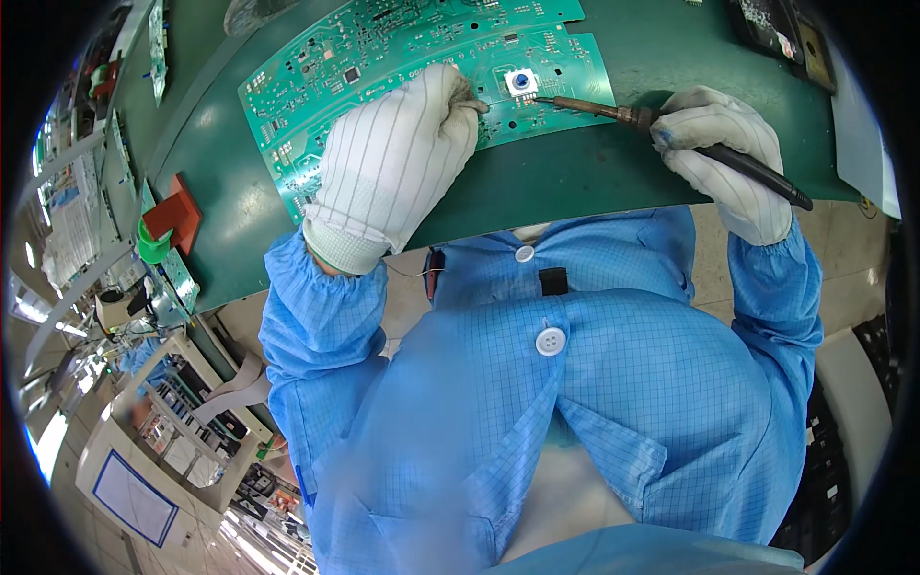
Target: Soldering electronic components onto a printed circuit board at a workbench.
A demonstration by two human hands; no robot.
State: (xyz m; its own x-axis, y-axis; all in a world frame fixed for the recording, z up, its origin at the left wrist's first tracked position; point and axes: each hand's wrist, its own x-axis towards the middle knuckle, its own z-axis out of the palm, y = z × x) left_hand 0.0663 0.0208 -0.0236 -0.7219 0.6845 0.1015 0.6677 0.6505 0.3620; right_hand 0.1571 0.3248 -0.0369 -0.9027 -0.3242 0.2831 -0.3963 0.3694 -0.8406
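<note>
My right hand, in a striped white glove, grips the black handle of a soldering iron. The iron's tip points left and ends beside a white square component with a blue centre. That component sits on a green circuit board. Over the board's near edge, my gloved left hand is closed, its fingertips pinched a little left of the component. From them a thin solder wire seems to reach toward the component and iron tip. The palm and most of the left fingers are hidden.
A green work surface lies under the board. At its left stand a red-brown block and a green tape roll. A dark device lies at the far right, near a white panel.
</note>
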